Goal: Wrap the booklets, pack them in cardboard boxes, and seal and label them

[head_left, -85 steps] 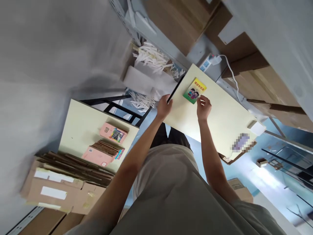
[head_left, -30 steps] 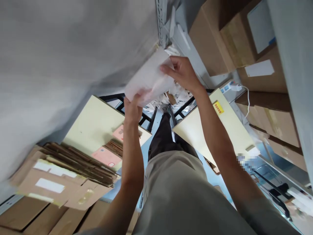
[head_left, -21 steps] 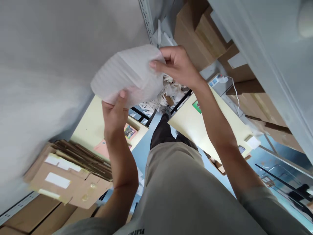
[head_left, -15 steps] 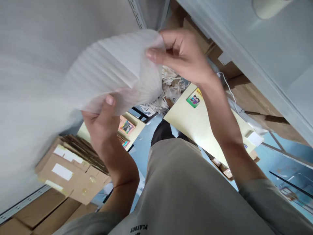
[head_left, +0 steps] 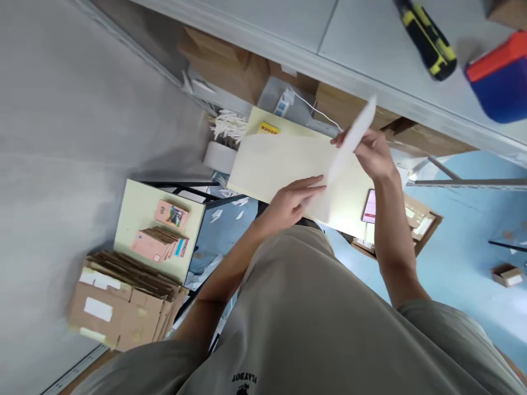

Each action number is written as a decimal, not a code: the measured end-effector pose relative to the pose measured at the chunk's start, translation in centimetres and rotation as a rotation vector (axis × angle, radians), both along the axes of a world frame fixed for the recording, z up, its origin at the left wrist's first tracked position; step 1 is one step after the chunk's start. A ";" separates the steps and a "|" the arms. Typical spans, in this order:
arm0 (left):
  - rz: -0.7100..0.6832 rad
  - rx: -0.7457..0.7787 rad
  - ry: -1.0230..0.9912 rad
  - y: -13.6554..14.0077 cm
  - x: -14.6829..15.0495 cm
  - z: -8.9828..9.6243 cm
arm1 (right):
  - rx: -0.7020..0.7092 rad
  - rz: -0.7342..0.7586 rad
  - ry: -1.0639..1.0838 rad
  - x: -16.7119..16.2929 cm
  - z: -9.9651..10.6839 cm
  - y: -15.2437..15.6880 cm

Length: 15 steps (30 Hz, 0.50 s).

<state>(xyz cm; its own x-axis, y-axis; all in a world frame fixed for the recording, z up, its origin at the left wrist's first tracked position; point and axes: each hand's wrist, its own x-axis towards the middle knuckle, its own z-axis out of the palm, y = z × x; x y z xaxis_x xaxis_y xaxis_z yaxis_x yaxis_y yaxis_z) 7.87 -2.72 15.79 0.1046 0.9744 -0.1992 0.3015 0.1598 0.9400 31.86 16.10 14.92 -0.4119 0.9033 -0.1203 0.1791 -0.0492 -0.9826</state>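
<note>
A thin white foam sheet (head_left: 280,162) spreads over the pale yellow table (head_left: 354,189), covering most of a picture card whose yellow top (head_left: 269,128) still shows. Its right part stands up nearly edge-on, somewhat blurred. My right hand (head_left: 374,153) pinches this raised part, fingers on both sides of it. Lower down, my left hand (head_left: 288,204) reaches in from the left with its fingers stretched out, their tips touching the sheet near the fold. A phone (head_left: 369,206) with a lit pinkish screen lies by my right forearm.
A grey shelf (head_left: 288,33) crosses above the table, bearing a utility knife (head_left: 428,41) and a blue-and-red object (head_left: 500,77). At left, flattened cardboard boxes (head_left: 123,304) lean near a small table (head_left: 135,211) with pink boxes (head_left: 154,244). Shredded paper (head_left: 228,125) lies behind.
The sheet has come down from in front of my face to the table. Both hands have moved lower and to the right; my left hand's fingers have straightened. The view has turned rightward.
</note>
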 end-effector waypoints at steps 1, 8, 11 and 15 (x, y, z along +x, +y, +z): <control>-0.182 0.020 -0.001 0.5 2.1 -1.8 | -0.031 -0.077 -0.020 2.9 -1.9 -1.0; -0.550 -0.136 0.290 1.0 11.0 -15.5 | 0.131 -0.539 -0.324 14.5 -9.1 -10.2; -0.558 -0.161 0.338 0.5 12.7 -19.6 | 0.226 -0.521 -0.406 13.1 -11.2 -14.8; -0.661 -0.138 0.348 -0.6 13.5 -22.9 | 0.067 -0.273 -0.598 8.5 -17.1 -19.4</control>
<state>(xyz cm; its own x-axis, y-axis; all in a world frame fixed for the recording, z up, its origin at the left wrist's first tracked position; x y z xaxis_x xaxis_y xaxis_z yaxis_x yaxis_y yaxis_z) 21.34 -3.37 -7.15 0.5666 0.6949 -0.4428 0.6509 -0.0479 0.7577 40.36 -3.34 -2.22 -0.0467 0.9793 -0.1967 0.6846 -0.1120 -0.7203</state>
